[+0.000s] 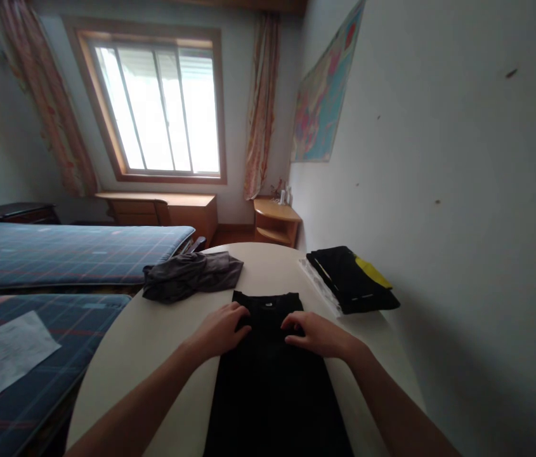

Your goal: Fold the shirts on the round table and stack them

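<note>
A black T-shirt [272, 387] lies folded into a long strip on the round table, its neckline at the far end with a small white tag inside. My left hand [222, 330] rests at the shirt's upper left edge, fingers curved and the thumb spread away from them. On the upper right edge lies my right hand [318, 333], likewise with a gap between thumb and fingers. Neither hand visibly pinches the cloth. The shirt's near end runs out of the bottom of the view, and its sleeves cannot be seen.
A crumpled dark grey garment [191, 274] lies at the table's [153, 355] far left. Folded black and yellow clothes [351, 279] are stacked at the right, near the wall [462, 266]. Plaid mattresses [72, 254] stand at the left, one bearing a printed sheet [6, 355].
</note>
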Available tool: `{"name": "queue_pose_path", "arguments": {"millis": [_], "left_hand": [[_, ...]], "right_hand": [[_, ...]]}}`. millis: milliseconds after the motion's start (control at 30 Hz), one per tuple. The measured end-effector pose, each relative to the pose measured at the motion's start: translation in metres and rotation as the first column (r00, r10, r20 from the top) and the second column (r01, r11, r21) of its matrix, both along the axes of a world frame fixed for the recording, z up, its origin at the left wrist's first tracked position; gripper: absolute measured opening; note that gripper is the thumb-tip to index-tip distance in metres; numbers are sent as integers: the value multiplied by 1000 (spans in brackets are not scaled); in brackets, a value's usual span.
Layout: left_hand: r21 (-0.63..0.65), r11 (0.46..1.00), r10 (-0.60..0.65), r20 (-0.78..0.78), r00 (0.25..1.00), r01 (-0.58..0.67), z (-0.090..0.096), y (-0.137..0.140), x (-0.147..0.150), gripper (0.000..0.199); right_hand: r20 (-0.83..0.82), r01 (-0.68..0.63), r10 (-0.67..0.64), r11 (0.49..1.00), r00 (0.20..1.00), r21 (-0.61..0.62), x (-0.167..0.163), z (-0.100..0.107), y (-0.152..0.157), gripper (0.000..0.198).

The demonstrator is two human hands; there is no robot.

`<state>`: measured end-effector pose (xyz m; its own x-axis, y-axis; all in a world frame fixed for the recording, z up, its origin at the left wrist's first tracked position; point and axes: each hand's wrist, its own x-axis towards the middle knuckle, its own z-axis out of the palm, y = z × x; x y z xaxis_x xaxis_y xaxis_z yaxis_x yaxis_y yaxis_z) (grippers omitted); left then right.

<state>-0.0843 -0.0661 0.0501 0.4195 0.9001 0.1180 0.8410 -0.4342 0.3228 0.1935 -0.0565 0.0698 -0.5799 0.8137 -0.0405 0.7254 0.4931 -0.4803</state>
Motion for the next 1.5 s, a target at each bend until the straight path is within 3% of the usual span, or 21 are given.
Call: {"name": "queue_pose_path", "arguments": {"millis": [133,333,467,600,700,767,900,1000,1100,1233,1367,1500], "left_hand": [[23,995,101,-5,995,-101,-17,16,-7,33],[21,999,38,76,996,-40,-29,19,-15,18],[-58,998,-7,216,976,21,-16,14,-16,12],[-130,988,-24,422,906,86,6,18,-18,20],[-91,991,-38,537,843,102,20,38,-22,25],[-28,999,-20,552,834,43,21,57,-23,27],[86,979,112,535,837,-185,-8,85,-20,30],[76,976,135,517,845,-203,-44,85,-17,45],[132,976,89,475,875,-171,-66,76,-16,54],[220,966,25,444,896,-137,-69,69,-12,52],[216,968,18,444,896,-127,-68,67,-7,57],[184,973,53,414,909,-141,-67,64,-7,61]], "right_hand": [[109,182,-198,972,974,147,6,-9,14,29],[111,164,-185,971,976,176,9,-20,16,16],[66,146,-153,985,986,96,12,-13,8,14],[-103,54,-54,999,993,-2,19,9,9,17],[-194,70,-56,995,979,68,20,24,25,21],[-253,149,-106,976,962,157,17,24,42,22],[-337,270,-170,922,926,278,4,-10,72,33],[-333,256,-157,926,930,279,-1,-49,80,44],[-336,250,-147,925,930,287,0,-73,79,40],[-380,285,-158,908,911,306,2,-75,77,33],[-439,376,-223,876,870,301,4,-68,80,35],[-322,420,-309,827,895,373,0,-60,75,41]]}}
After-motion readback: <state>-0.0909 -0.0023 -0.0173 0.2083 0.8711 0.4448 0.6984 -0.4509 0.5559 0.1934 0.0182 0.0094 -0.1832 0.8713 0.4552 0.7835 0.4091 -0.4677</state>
